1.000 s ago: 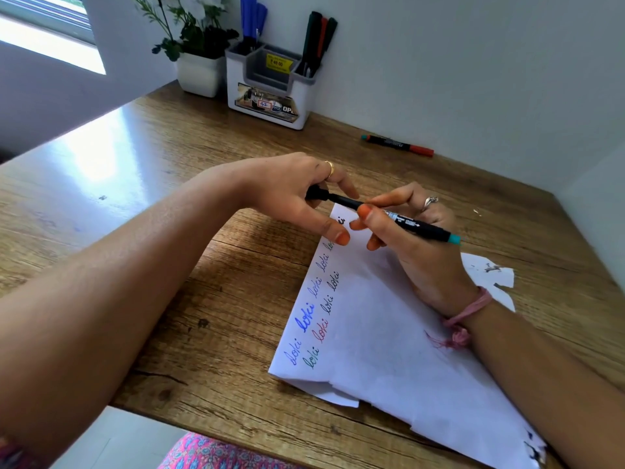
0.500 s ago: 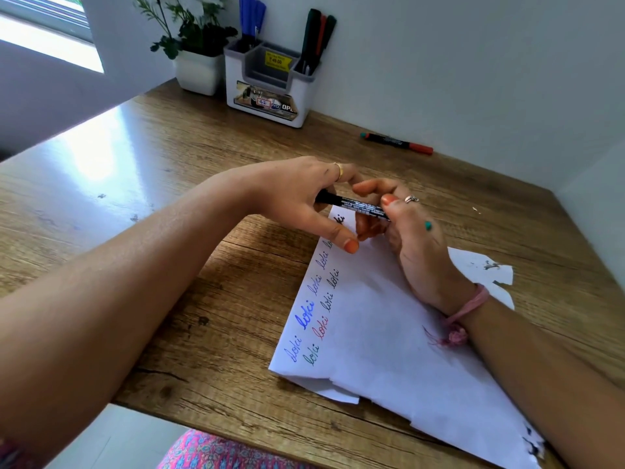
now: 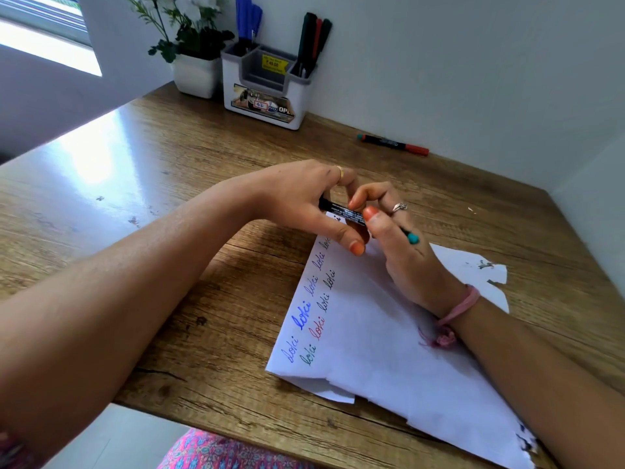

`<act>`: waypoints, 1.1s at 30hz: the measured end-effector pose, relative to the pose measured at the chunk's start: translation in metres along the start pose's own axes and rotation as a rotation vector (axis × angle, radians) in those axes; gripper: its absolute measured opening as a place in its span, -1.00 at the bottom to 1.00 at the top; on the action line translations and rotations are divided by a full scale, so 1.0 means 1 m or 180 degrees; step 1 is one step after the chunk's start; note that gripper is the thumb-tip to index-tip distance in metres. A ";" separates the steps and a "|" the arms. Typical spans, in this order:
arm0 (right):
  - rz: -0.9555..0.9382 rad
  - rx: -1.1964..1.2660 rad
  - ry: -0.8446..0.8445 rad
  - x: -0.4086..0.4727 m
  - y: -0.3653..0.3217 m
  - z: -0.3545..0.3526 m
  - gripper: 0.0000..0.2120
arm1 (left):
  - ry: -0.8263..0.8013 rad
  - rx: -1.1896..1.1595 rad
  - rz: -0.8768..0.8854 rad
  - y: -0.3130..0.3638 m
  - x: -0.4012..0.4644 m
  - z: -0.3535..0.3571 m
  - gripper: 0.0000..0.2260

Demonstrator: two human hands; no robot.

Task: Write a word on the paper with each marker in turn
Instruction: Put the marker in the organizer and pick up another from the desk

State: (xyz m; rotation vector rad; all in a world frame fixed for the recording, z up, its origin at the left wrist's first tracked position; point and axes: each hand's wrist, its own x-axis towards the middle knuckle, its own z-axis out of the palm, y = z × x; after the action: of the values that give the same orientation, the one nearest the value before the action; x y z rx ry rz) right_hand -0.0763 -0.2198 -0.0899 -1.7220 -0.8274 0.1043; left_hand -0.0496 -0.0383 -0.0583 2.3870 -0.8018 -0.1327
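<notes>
While both hands meet above the top corner of the paper (image 3: 389, 333), they share one black marker (image 3: 345, 211) between them. The left hand (image 3: 304, 201) is curled round the marker's far end, thumb stretched down toward the sheet with an orange-painted nail; whether that end is a cap I cannot tell, since the fingers cover it. The right hand (image 3: 399, 242) pinches the barrel with thumb and forefinger, and the marker's teal tail end (image 3: 413, 237) pokes out past the back of the fingers. A ring sits on each hand, and a pink thread bracelet (image 3: 453, 313) circles the right wrist, which rests over the paper.

That paper lies slantwise on the wooden table (image 3: 169, 184), near its front edge, its right corner torn. Along its left edge the word "loki" (image 3: 304, 318) is written again and again in two rows, in blue, red, green and darker inks.

Well beyond the hands, close to the wall, lies a second marker (image 3: 394, 143) with a red cap and a teal end. At the back corner stands a white organiser (image 3: 263, 93), blue pens in its left compartment and dark markers in its right. Just beside it is a white pot with a flowering plant (image 3: 192, 45).
</notes>
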 end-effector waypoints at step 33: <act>0.0106 -0.2210 0.0288 0.003 0.014 -0.003 -0.89 | 0.4671 -0.3335 0.0318 -0.047 0.003 -0.075 -0.77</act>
State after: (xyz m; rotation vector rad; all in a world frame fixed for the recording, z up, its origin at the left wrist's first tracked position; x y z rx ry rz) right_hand -0.0662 -0.2219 -0.1004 -2.3675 -0.8193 -0.2685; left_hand -0.0016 0.0289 -0.0246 0.9416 -0.0197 0.9013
